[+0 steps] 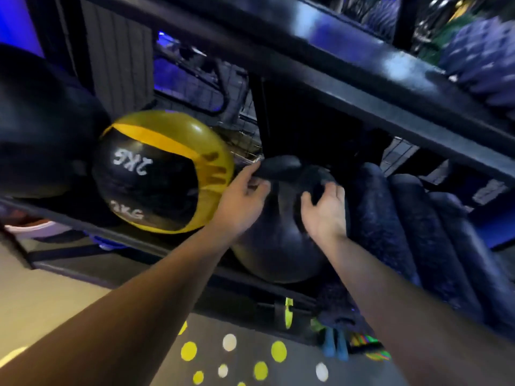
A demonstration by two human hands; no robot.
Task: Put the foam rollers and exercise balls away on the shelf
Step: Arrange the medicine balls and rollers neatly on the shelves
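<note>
One head-worn view, rolled to a slant, looks forward and down at a black shelf rack (376,93) from close range; dotted floor (250,324) fills the lower frame.

— The black ball (278,246): rubber?
— Looks like it. Smooth, with a dull sheen. The yellow ball (167,135) just left of it is glossier, and its white print looks chalky.
— And right of the black ball?
— The rollers (390,218): dark foam, speckled, rough, matt.
— The shelf rail (362,87) above it?
— Black painted metal, shiny enough to catch light. The mesh (245,135) up-left of it is thin metal wire. The floor (245,324) below is matt grey.
</note>
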